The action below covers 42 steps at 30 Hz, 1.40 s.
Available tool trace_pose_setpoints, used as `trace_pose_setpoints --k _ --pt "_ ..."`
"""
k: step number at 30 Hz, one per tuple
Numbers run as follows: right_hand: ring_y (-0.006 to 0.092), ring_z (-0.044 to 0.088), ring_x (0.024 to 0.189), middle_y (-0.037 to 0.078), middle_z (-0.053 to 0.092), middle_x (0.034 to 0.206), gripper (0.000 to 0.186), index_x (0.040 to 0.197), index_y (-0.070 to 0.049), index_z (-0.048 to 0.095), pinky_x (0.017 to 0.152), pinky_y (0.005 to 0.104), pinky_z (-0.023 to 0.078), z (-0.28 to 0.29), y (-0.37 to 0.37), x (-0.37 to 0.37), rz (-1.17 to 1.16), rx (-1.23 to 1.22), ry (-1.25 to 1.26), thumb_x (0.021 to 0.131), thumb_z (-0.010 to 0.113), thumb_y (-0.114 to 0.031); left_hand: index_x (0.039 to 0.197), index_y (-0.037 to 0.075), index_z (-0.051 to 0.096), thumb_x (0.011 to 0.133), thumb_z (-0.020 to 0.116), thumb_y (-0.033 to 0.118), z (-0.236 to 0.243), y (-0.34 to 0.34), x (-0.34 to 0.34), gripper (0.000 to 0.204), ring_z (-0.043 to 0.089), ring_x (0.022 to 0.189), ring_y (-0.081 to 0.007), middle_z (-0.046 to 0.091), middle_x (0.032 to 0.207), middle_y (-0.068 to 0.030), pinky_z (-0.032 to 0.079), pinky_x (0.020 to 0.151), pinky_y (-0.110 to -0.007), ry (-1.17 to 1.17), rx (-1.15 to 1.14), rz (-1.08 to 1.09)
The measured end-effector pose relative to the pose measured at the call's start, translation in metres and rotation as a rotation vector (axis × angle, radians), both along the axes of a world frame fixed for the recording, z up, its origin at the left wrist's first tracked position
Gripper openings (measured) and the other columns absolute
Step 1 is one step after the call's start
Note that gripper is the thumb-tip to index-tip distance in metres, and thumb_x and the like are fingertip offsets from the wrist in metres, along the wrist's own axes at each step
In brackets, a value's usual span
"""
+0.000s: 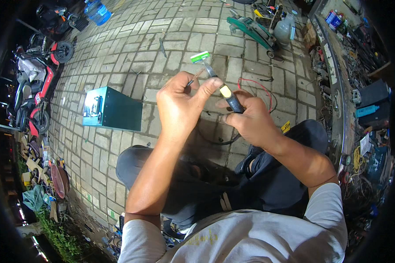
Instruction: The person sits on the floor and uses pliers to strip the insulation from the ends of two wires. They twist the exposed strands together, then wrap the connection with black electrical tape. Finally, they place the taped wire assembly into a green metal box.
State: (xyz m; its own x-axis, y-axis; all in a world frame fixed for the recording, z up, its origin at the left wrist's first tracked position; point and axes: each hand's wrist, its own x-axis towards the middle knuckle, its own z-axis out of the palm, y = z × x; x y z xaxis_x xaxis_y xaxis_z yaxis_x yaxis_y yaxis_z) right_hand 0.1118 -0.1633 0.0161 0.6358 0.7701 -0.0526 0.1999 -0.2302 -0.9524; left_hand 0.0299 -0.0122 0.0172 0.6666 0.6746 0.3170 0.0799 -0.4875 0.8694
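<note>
Grey paving bricks (118, 52) cover the ground. One teal box (112, 109) sits at nine o'clock. Left hand (180, 107) pinches one thin wire (196, 76). Right hand (252, 122) wraps its fingers tight around one black-and-yellow tool (229, 97), at the middle.

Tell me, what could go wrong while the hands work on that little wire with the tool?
The tool in the right hand has its metal tip close to the left hand, whose fingertips pinch the thin wire; a slip might nick a finger. The wire end could also get cut or bent. The red wire loops on the paving beside the knees and might snag.
</note>
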Motion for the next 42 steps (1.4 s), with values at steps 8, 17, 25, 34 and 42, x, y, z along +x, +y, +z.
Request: trace_pose_setpoints --k 8,17,25,34,42 --pt "0.0366 0.055 0.111 0.026 0.056 0.120 0.030 0.096 0.007 0.063 0.090 0.0380 0.045 -0.007 0.000 0.034 0.177 0.051 -0.390 0.069 0.054 -0.001 0.098 0.005 0.051 0.095 0.054 0.010 -0.001 0.012 -0.010 0.007 0.039 0.062 -0.0047 0.048 0.073 0.0025 0.033 0.056 -0.020 -0.198 -0.338 -0.260" --pt "0.0397 0.049 0.118 0.029 0.041 0.137 0.038 0.106 0.008 0.060 0.100 0.0418 0.038 -0.014 0.003 0.033 0.240 -0.039 -0.693 0.069 0.056 -0.002 0.091 -0.001 0.058 0.091 0.060 0.006 0.002 0.009 -0.012 0.008 0.053 0.063 -0.0135 0.057 0.075 -0.0068 0.044 0.059 -0.025 -0.380 -0.722 -0.263" --pt "0.0412 0.051 0.114 0.030 0.044 0.133 0.032 0.099 0.008 0.060 0.098 0.0426 0.039 -0.006 0.006 0.028 0.216 -0.011 -0.719 0.069 0.057 -0.002 0.089 -0.004 0.061 0.088 0.063 0.004 0.003 0.006 -0.015 0.009 0.055 0.062 -0.0137 0.060 0.076 -0.0081 0.046 0.062 -0.025 -0.321 -0.601 -0.233" --pt "0.0362 0.055 0.092 0.019 0.054 0.102 0.027 0.094 0.005 0.062 0.082 0.0409 0.046 -0.003 -0.001 0.025 0.125 0.044 -0.746 0.068 0.061 0.000 0.089 0.001 0.063 0.083 0.074 0.021 0.004 0.004 -0.017 0.024 0.041 0.065 -0.0018 0.051 0.069 0.0063 0.033 0.057 -0.017 0.038 -0.246 -0.261" --pt "0.0228 0.059 0.077 0.013 0.060 0.087 0.021 0.092 0.003 0.063 0.069 0.0351 0.047 0.002 0.000 0.015 -0.109 0.188 -0.354 0.073 0.056 -0.003 0.057 0.004 0.052 0.080 0.077 0.030 0.010 0.001 -0.012 0.043 0.031 0.056 -0.0043 0.038 0.055 0.0081 0.025 0.047 -0.023 0.123 -0.015 0.068"
